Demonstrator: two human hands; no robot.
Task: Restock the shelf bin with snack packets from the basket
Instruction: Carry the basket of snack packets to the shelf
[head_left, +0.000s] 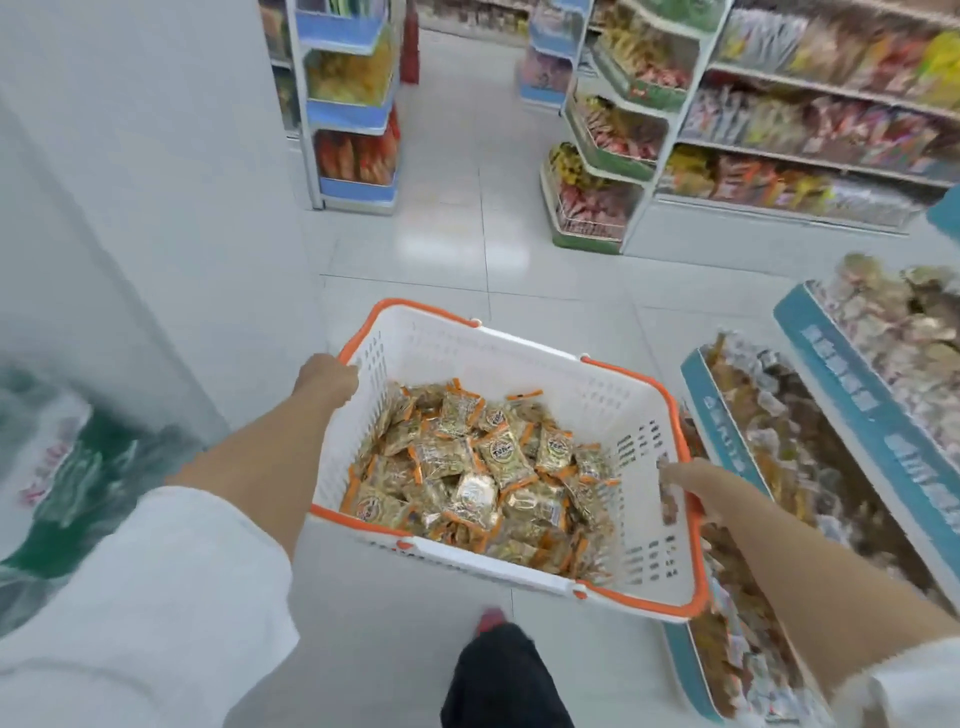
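Observation:
I carry a white plastic basket with an orange rim above the floor. It holds several small gold and orange snack packets. My left hand grips the basket's left rim. My right hand grips the right rim, fingers curled over the orange edge. Just right of the basket is a low shelf bin with a teal front, filled with similar brownish packets.
A second teal-fronted bin sits higher at the right. Stocked shelves line the far right and a blue rack stands far left. White tiled floor lies ahead. A white wall is at the left. My foot shows below.

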